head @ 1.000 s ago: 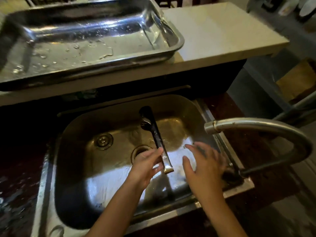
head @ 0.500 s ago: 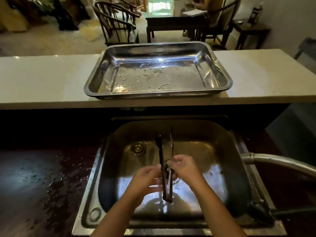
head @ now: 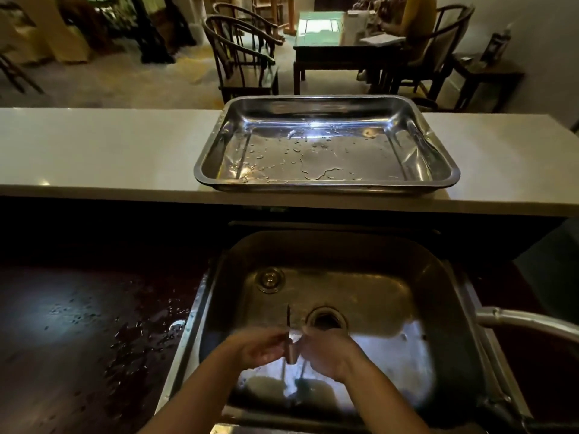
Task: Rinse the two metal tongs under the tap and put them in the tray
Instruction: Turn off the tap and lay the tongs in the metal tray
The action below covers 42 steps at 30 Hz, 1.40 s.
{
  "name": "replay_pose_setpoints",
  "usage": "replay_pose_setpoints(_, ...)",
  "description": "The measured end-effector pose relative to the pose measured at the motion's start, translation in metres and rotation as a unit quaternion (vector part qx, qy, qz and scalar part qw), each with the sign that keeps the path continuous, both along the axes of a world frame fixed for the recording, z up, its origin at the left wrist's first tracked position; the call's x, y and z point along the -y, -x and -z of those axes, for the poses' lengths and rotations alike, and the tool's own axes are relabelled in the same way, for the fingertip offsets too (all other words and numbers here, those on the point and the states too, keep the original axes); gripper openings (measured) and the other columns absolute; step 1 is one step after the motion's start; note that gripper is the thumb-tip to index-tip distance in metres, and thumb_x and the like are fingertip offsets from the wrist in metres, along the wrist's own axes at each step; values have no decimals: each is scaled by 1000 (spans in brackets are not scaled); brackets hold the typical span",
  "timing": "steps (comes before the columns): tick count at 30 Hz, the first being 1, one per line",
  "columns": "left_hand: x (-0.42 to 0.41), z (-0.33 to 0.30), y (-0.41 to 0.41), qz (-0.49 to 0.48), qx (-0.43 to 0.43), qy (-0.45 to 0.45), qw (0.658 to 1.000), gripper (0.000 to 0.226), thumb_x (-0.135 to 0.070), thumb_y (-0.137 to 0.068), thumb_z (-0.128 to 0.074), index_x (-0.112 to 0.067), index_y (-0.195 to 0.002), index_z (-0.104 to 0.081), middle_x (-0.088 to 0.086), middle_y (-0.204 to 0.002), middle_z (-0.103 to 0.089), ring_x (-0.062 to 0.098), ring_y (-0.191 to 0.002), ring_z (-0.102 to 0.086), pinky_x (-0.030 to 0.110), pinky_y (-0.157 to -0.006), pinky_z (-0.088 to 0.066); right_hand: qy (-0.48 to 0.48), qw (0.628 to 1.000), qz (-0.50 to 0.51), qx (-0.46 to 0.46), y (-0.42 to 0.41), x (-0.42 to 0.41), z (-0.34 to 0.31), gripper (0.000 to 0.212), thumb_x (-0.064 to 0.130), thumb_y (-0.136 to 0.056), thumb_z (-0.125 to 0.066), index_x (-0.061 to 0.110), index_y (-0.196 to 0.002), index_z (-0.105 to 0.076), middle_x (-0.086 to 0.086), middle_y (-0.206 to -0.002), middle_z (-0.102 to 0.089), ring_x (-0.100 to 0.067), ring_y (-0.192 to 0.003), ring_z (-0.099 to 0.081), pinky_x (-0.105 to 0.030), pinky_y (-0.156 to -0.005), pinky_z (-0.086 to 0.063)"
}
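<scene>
Head view: my left hand (head: 261, 347) and right hand (head: 329, 349) pinch thin, dark, edge-on tongs (head: 289, 336) over the sink (head: 454, 308); its tips blurred, second pair indistinct.

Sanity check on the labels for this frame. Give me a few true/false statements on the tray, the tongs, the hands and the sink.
1. The tray sits on the pale counter behind the sink. True.
2. A pair of tongs already lies in the tray. False: it holds only water droplets.
3. Both hands are over the sink basin, with the left hand and right hand on one pair of tongs. True.
4. The tongs are held above the tray. False: they are low over the sink, near the drain.
5. The dark worktop left of the sink is dry. False: it is speckled with water drops.
</scene>
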<state>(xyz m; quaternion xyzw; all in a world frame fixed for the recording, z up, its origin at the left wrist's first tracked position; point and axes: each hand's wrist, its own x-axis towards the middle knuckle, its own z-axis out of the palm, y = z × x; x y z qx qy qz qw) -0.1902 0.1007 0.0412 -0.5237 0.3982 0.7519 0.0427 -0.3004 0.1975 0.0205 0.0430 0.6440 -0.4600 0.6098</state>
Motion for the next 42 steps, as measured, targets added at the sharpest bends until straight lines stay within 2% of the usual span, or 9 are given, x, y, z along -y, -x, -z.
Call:
replay_pose_setpoints(3,9,0,-4,55,-1,58,997,11,-14,-87,-58,-6,-87,-66,8,-81,-70,17,-76,-66,25,-70,-55,32,998,-10,-45,-1,0,-9,15,14,-88,-60,6,-75,-60,-9,-66,-65,-17,-48,-64,-17,-37,-34)
replay_pose_setpoints(6,11,2,-11,115,-58,134,983,9,-16,-87,-58,-13,-85,-66,5,-88,-68,15,-83,-67,23,-66,-56,78,983,-51,-157,-3,-3,-15,6,15,-87,-61,16,-82,-65,-1,-74,-67,-8,-51,-67,-19,-48,-44)
replay_pose_setpoints(13,-8,-13,-15,62,-154,325,931,23,-2,-82,-61,-20,-97,-63,-5,-98,-70,3,-90,-67,14,-70,-54,216,894,-82,-385,-3,-9,-32,45,6,-80,-67,51,-86,-65,7,-88,-70,-11,-83,-66,-23,-78,-55)
replay_pose_setpoints(16,-1,-38,-13,52,-202,374,904,26,-1,-84,-59,-20,-101,-63,0,-101,-71,10,-95,-69,22,-78,-57,266,848,-78,-452,3,-6,-58,58,7,-78,-70,62,-91,-59,11,-93,-65,0,-87,-64,-9,-78,-50)
replay_pose_setpoints(22,30,-116,11,52,-316,452,832,28,-10,-75,-65,-17,-102,-62,2,-101,-70,15,-93,-71,23,-79,-57,348,774,-42,-527,29,14,-132,54,3,-79,-69,40,-115,-53,-6,-102,-68,-10,-91,-67,-16,-80,-54)
replay_pose_setpoints(26,53,-169,28,65,-354,493,792,31,-24,-73,-66,-24,-104,-63,-3,-103,-71,15,-97,-69,25,-77,-58,387,717,-52,-577,50,34,-190,51,10,-80,-68,40,-118,-50,17,-101,-61,6,-93,-61,-6,-76,-50)
replay_pose_setpoints(33,97,-240,71,43,-372,542,752,39,-30,-72,-68,-18,-109,-62,2,-105,-70,14,-95,-70,26,-74,-59,414,667,-34,-618,90,82,-262,50,12,-81,-67,31,-123,-50,24,-95,-58,14,-88,-59,-3,-73,-50)
replay_pose_setpoints(38,127,-257,104,51,-348,531,771,35,-27,-78,-68,-21,-112,-63,5,-109,-70,18,-98,-69,36,-83,-57,423,681,-19,-597,121,109,-283,42,13,-81,-67,35,-115,-56,19,-92,-63,6,-88,-64,-10,-68,-53)
replay_pose_setpoints(42,149,-251,131,43,-313,478,820,27,-13,-84,-62,-15,-111,-65,7,-104,-72,15,-93,-71,27,-78,-58,360,745,-31,-560,143,129,-279,36,16,-81,-67,37,-109,-58,14,-87,-62,-2,-84,-63,-15,-63,-52)
